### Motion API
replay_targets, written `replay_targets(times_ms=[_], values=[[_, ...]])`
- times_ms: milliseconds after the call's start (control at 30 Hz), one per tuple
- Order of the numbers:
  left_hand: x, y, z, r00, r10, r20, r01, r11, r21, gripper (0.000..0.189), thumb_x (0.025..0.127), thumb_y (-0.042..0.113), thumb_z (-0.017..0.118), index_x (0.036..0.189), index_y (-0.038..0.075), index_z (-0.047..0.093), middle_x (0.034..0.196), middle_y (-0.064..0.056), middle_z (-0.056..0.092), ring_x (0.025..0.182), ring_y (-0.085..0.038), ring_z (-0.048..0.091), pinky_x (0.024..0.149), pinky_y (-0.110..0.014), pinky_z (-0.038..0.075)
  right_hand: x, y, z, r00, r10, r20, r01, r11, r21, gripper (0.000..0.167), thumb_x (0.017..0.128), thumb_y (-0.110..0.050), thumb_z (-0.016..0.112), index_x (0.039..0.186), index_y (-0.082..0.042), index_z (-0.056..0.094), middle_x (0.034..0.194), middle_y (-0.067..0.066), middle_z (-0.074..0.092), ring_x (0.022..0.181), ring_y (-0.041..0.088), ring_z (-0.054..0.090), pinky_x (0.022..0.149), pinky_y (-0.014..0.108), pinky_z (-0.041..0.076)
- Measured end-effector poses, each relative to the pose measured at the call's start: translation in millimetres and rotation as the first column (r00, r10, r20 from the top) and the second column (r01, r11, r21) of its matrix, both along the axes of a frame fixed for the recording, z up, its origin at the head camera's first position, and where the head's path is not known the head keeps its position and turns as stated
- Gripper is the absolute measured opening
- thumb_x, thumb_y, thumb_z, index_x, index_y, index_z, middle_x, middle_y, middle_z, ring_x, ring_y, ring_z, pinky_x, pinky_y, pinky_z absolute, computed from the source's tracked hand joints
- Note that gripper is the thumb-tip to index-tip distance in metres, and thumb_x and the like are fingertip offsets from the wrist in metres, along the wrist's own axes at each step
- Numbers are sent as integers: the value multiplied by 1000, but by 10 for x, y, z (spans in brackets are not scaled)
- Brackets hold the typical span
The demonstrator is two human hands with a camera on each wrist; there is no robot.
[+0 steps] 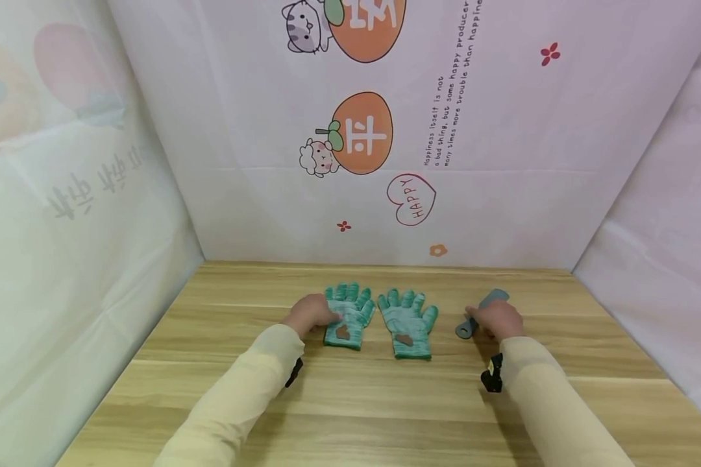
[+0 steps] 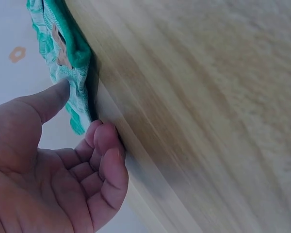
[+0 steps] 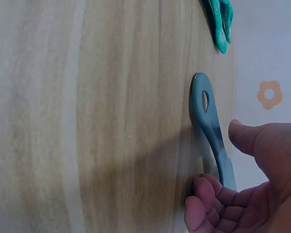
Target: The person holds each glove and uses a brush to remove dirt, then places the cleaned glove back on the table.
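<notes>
Two green and white knitted gloves lie flat on the wooden table, the left glove [image 1: 350, 301] and the right glove [image 1: 407, 318], each with a brown patch near its cuff. My left hand [image 1: 312, 312] is at the left glove's outer edge. Its thumb lies over the glove [image 2: 77, 90], and the other fingers curl loosely beside that edge; the index finger is hidden. My right hand [image 1: 501, 318] reaches over a grey-blue spatula [image 3: 213, 128] with a hole in its handle end. The thumb stands apart from the handle, and the curled fingers are close along its table side. My hand hides the spatula's middle.
The wooden table [image 1: 380, 408] meets a white printed cloth wall [image 1: 257, 214] behind the gloves. More white cloth hangs at the left [image 1: 76, 272] and right [image 1: 654, 259]. A black wrist camera [image 1: 492, 373] sits below the right sleeve.
</notes>
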State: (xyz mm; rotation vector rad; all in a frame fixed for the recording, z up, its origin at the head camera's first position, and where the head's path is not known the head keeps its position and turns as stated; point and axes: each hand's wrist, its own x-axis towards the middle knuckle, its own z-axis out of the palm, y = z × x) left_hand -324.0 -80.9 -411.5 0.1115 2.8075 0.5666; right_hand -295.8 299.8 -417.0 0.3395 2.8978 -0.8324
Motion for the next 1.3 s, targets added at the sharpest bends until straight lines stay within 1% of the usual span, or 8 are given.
replay_targets(times_ms=[100,300,533,867,1033,1133,1200,1300], values=[[2,20,8,1000,7,-6,-7,999,-34,36,90,40,67,93,4,68,79,-6,62,59,-19,57,54,-31,47,12,-8,10,1000,0,-2,0,1000,8,52,96,-42,54,55,-12,44,48,1,45,46,15,45,47,28,38],[-34,32,-44,999,31,-29,-33,996,-81,47,89,48,67,108,5,69,96,-5,65,72,-19,55,61,-34,45,24,-4,29,1000,13,-6,-13,999,29,49,96,-41,54,59,-10,48,57,8,55,53,19,50,51,31,40],[-55,27,-72,999,36,-36,-39,995,-93,46,87,50,68,103,6,69,89,-4,63,69,-19,54,59,-32,44,25,0,15,1000,17,-19,-17,999,33,48,95,-41,56,59,-10,49,56,7,53,53,20,49,52,31,40],[-68,24,-125,996,66,-63,-65,998,21,38,85,41,75,97,5,68,88,-5,63,69,-21,54,60,-34,44,16,1,15,1000,15,-3,-15,999,39,42,93,-34,59,61,-6,54,59,10,57,54,20,52,52,31,42],[-74,-3,-160,996,62,-68,-57,996,70,41,84,38,76,105,4,66,96,-8,65,71,-20,54,63,-33,44,4,24,8,1000,18,-3,-18,999,39,30,89,-24,55,67,-4,56,61,10,57,55,22,54,52,32,43],[-77,-12,-160,996,52,-68,-44,993,114,37,84,33,77,102,3,66,88,-8,65,65,-18,52,61,-32,43,3,44,14,1000,11,-3,-11,1000,29,25,85,-20,51,71,-1,57,62,10,56,56,23,54,51,32,44],[-85,-18,-163,997,46,-61,-37,989,142,31,84,30,78,93,3,66,73,-7,61,57,-17,50,57,-30,42,5,55,18,1000,14,-9,-14,1000,28,24,84,-20,49,75,1,58,64,11,56,57,24,54,51,33,45],[-102,-36,-181,998,28,-53,-18,983,182,27,85,25,77,75,7,61,54,-3,49,48,-15,46,50,-28,41,9,70,11,1000,17,-13,-16,1000,23,27,85,-22,50,81,3,59,68,12,56,59,25,54,52,33,45]])
